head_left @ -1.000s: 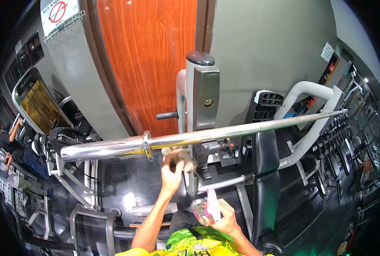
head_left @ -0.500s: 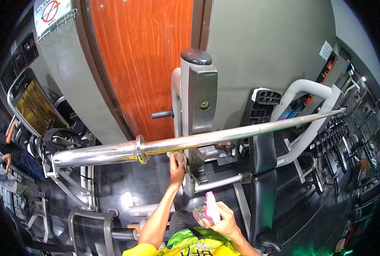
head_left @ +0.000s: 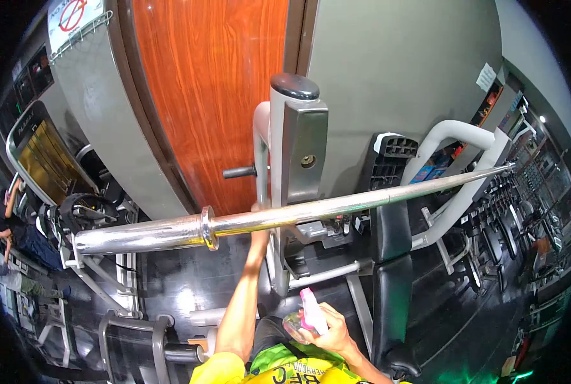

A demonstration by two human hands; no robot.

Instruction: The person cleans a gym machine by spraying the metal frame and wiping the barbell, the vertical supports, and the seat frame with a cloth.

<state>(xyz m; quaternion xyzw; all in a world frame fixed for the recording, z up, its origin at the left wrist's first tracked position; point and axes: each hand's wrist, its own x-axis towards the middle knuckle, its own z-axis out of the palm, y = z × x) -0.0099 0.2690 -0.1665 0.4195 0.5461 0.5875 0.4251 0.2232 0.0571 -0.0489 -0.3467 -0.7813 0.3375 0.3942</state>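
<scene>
My right hand is wrapped around a spray bottle with a pink-and-white trigger head and a clear body, held in front of my shirt. My left hand reaches up behind a shiny metal barbell, against the side of the grey machine post. The bar covers most of that hand, and its fingers and whatever they hold are hidden. The barbell crosses the view at a slant, its thick collared end at the left and its thin far end at the right.
A black padded bench stands right of the post. A dark handle sticks out left of it. Grey frame tubes are at lower left, dumbbell racks at far right. Another person is at the far left.
My left hand has moved up along the post, behind the barbell; the crumpled pale cloth seen in it earlier is now hidden. The spray bottle stays in my right hand. The view has shifted slightly.
</scene>
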